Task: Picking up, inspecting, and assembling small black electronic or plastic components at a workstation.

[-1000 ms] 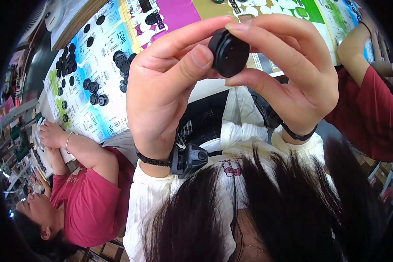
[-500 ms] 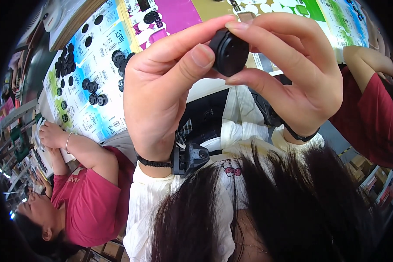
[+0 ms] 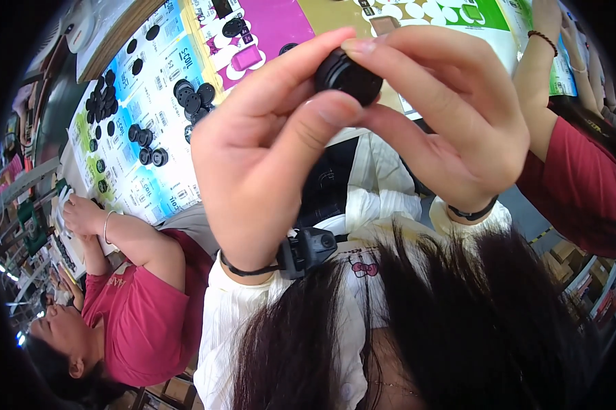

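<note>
Held up above the table's near edge is a round black part [image 3: 349,76], short and cylindrical with a stepped rim. My left hand [image 3: 260,137] grips it from the left, its thumb across the lower side and its index finger along the top. From the right, my right hand [image 3: 458,116] pinches the same part between thumb and fingers. Several similar black discs [image 3: 193,99] lie in a heap on the printed sheets beyond my left hand. Near them sit a few black ringed parts [image 3: 151,147]. My fingers hide some of the held part.
Coloured printed sheets [image 3: 280,27] cover the table, with a pink block [image 3: 246,57] and a brown block [image 3: 384,24] on them. A wooden edge [image 3: 127,34] runs along the far left. Co-workers in red sit at the left [image 3: 144,307] and right [image 3: 574,184].
The black part has tilted and shifted slightly left, and my left thumb has moved across its lower side. The co-worker on the right has raised an arm forward over the table.
</note>
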A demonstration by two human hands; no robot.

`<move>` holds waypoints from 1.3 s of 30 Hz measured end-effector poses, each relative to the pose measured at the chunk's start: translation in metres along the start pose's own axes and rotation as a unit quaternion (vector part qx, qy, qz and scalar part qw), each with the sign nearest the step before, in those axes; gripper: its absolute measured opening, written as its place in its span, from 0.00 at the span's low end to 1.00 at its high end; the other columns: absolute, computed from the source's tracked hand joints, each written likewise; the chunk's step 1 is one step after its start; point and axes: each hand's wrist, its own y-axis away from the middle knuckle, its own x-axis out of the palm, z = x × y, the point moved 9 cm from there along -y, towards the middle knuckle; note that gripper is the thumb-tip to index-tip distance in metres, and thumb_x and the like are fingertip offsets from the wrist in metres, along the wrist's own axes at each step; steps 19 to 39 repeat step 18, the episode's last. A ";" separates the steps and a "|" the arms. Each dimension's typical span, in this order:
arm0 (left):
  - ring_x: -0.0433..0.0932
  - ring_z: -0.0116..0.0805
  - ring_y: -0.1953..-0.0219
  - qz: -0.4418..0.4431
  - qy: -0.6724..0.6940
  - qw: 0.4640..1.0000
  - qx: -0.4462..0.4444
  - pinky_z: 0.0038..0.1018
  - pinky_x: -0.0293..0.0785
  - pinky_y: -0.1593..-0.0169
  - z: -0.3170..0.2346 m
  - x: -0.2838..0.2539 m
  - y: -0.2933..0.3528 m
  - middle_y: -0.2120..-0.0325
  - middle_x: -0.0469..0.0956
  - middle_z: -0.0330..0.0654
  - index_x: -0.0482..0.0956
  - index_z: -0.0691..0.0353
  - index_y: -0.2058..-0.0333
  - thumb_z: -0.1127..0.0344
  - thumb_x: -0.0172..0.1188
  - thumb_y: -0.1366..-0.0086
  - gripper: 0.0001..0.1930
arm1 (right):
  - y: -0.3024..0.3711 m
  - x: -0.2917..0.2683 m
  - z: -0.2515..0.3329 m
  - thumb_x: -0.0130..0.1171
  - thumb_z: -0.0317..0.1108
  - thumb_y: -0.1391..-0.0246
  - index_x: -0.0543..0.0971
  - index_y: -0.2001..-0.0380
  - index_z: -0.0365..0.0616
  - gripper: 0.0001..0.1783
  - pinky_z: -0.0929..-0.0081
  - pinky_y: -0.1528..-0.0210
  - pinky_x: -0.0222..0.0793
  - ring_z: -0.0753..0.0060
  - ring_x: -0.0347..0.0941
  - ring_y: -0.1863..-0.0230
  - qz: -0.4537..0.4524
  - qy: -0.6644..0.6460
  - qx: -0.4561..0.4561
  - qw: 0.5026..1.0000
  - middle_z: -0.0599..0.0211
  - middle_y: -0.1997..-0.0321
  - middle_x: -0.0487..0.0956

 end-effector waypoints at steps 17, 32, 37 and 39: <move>0.71 0.23 0.74 -0.152 -0.160 0.975 -0.036 0.15 0.66 0.70 0.028 -0.058 0.017 0.74 0.73 0.41 0.71 0.69 0.66 0.79 0.43 0.43 0.09 | 0.031 0.094 -0.046 0.50 0.26 0.52 0.71 0.60 0.36 0.14 0.82 0.65 0.66 0.75 0.71 0.69 0.030 -0.319 0.410 0.854 0.62 0.66 0.74; 0.71 0.24 0.74 -0.152 -0.170 0.969 -0.099 0.15 0.67 0.68 0.035 -0.073 0.014 0.74 0.73 0.41 0.70 0.69 0.66 0.77 0.44 0.43 0.08 | 0.026 0.108 -0.057 0.50 0.27 0.51 0.71 0.59 0.38 0.14 0.82 0.64 0.67 0.75 0.71 0.69 0.121 -0.298 0.402 0.857 0.64 0.66 0.75; 0.71 0.24 0.74 -0.152 -0.170 0.969 -0.099 0.15 0.67 0.68 0.035 -0.073 0.014 0.74 0.73 0.41 0.70 0.69 0.66 0.77 0.44 0.43 0.08 | 0.026 0.108 -0.057 0.50 0.27 0.51 0.71 0.59 0.38 0.14 0.82 0.64 0.67 0.75 0.71 0.69 0.121 -0.298 0.402 0.857 0.64 0.66 0.75; 0.71 0.24 0.74 -0.152 -0.170 0.969 -0.099 0.15 0.67 0.68 0.035 -0.073 0.014 0.74 0.73 0.41 0.70 0.69 0.66 0.77 0.44 0.43 0.08 | 0.026 0.108 -0.057 0.50 0.27 0.51 0.71 0.59 0.38 0.14 0.82 0.64 0.67 0.75 0.71 0.69 0.121 -0.298 0.402 0.857 0.64 0.66 0.75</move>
